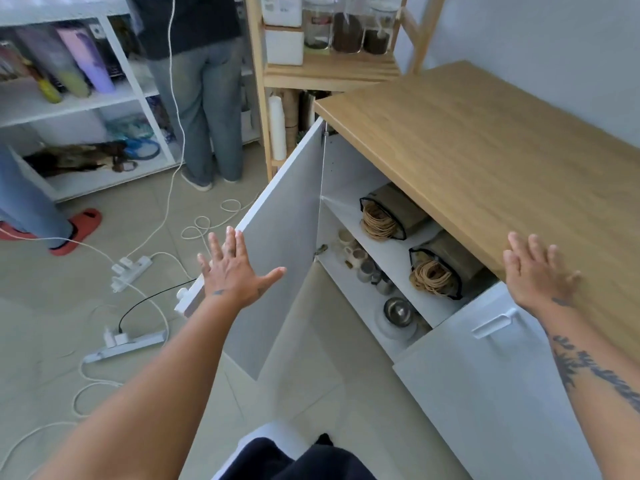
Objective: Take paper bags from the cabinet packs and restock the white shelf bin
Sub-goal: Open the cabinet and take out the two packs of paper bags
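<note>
Left hand (235, 271) and right hand (535, 271) hung spread, empty; packs (446, 261) lay between them, likely best gripped bodily.

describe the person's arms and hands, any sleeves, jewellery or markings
Both forearms are bare, with no sleeves, gloves or watch in view. The left hand has a small dark tattoo at the wrist. The right hand has a small dark mark at its wrist, and the right forearm carries a long dark tattoo of script lettering and a leafy design.
</note>
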`<state>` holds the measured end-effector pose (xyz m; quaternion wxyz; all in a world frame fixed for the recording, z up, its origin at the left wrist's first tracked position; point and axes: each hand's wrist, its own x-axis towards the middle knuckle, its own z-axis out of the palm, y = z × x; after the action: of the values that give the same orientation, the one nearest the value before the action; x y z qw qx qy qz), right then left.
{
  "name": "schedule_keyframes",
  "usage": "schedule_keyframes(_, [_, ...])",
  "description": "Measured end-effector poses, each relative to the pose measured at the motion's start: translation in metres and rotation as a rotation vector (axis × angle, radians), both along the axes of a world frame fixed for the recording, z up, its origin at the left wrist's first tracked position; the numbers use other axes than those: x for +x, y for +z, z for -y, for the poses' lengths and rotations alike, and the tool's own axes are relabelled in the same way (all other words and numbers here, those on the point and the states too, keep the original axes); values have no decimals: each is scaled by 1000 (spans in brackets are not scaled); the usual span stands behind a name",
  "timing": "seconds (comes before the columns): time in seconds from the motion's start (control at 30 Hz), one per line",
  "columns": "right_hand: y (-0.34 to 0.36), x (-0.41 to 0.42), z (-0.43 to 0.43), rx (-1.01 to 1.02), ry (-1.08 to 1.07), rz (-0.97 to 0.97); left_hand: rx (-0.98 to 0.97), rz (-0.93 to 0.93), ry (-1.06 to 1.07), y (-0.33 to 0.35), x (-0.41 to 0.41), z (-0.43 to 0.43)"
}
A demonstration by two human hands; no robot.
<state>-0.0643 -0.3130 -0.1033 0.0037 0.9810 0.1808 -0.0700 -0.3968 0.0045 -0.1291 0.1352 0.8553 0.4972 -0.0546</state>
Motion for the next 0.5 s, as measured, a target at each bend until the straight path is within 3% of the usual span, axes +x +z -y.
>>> schedule_keyframes(0.5, [7,-6,-2,-13,-11,-10,6,-100,92,-2,-4,-57])
